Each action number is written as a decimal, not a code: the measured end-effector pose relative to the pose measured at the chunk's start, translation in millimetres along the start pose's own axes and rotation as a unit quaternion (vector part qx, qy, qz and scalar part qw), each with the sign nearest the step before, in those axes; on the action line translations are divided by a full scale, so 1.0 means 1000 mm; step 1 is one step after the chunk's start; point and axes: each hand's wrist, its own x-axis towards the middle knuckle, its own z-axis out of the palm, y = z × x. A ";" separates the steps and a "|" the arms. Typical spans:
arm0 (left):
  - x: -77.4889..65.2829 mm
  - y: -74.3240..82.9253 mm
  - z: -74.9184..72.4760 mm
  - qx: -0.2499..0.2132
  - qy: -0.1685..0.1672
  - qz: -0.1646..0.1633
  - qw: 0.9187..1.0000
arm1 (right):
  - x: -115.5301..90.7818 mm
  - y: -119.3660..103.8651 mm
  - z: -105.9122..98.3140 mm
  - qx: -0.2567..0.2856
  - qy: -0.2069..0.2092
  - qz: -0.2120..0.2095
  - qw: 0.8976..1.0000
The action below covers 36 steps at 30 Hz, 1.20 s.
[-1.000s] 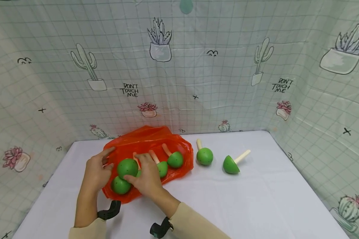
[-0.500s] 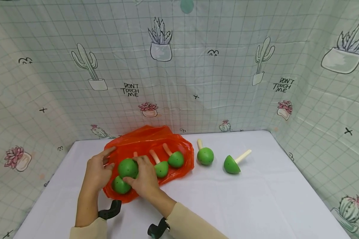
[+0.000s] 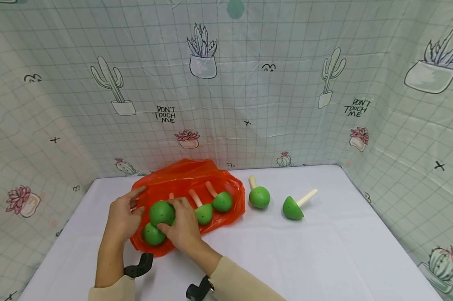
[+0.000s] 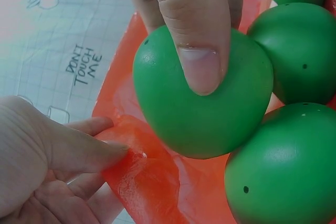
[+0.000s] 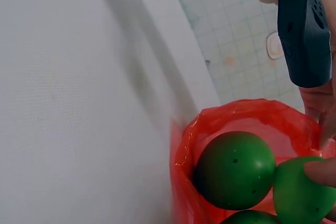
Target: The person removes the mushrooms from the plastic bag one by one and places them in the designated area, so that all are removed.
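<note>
In the head view my right hand (image 3: 184, 223) grips a green toy mushroom (image 3: 161, 212) by its rounded, black-dotted cap. Its thumb (image 4: 202, 69) presses the cap's near side in the left wrist view. The mushroom is over the left end of a red plastic bag (image 3: 173, 182), and its stem is hidden. My left hand (image 3: 121, 215) pinches the bag's left edge between thumb and fingers. Just below the held cap, another green mushroom (image 3: 152, 235) lies in the bag. Two more mushrooms, one with its pale stem (image 3: 195, 197) showing, lie to the right inside it.
Right of the bag, a green mushroom (image 3: 259, 197) lies on the white table (image 3: 286, 259) with its stem pointing back. Farther right is another mushroom (image 3: 292, 207) on its side, flat underside showing. A cactus-print cloth (image 3: 230, 96) hangs behind and at both sides.
My right hand's fingers have drawn in slightly leftward onto the mushroom cap since a second ago. The left hand keeps its place at the bag's edge.
</note>
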 end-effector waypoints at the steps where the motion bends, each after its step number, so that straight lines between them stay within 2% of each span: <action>1: 0.000 0.000 0.000 -0.001 0.001 0.001 1.000 | 0.000 0.000 0.000 0.002 0.002 -0.001 1.000; 10: -0.002 0.002 0.000 0.001 0.000 0.002 1.000 | -0.001 -0.001 -0.006 0.024 0.013 -0.017 0.999; 21: 0.000 0.000 0.000 0.005 -0.004 0.000 1.000 | -0.003 -0.003 -0.019 0.041 0.037 -0.059 0.997; 25: 0.001 0.000 0.000 0.002 -0.004 -0.001 1.000 | -0.004 -0.006 -0.027 0.040 0.043 -0.061 0.996; 31: 0.001 0.000 0.001 -0.003 -0.005 -0.006 1.000 | -0.006 -0.010 -0.041 0.072 0.050 -0.062 0.994; 36: 0.000 0.001 0.001 -0.002 -0.003 -0.007 1.000 | -0.008 -0.012 -0.054 0.090 0.069 -0.079 0.990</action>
